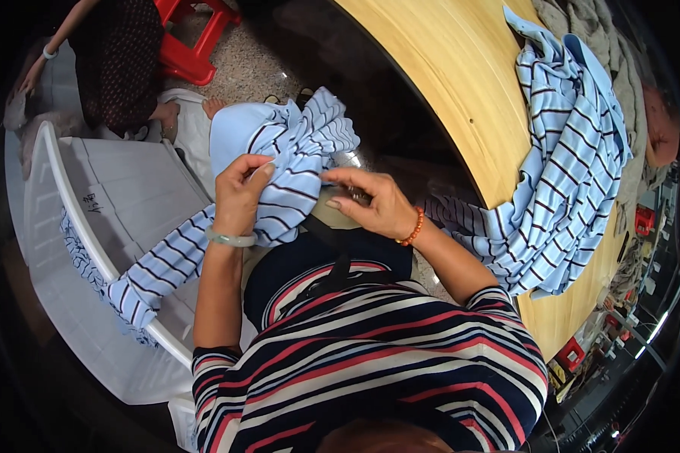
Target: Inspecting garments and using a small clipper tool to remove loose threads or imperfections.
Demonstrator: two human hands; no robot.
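A light-blue garment with dark stripes lies bunched over my lap, one striped length trailing left across the rim of a white bin. My left hand, a pale bangle at its wrist, pinches the cloth between thumb and fingers near a plain blue part. Close to the garment's right side is my right hand, with an orange bead bracelet. Its index finger and thumb point at the cloth, slightly apart. Curled in that palm is a small dark metal tool, mostly hidden by the fingers, so its kind is unclear.
The white plastic bin stands at my left, patterned cloth showing at its side. A curved wooden table at right bears a heap of striped blue garments. A person and a red stool are at the far left.
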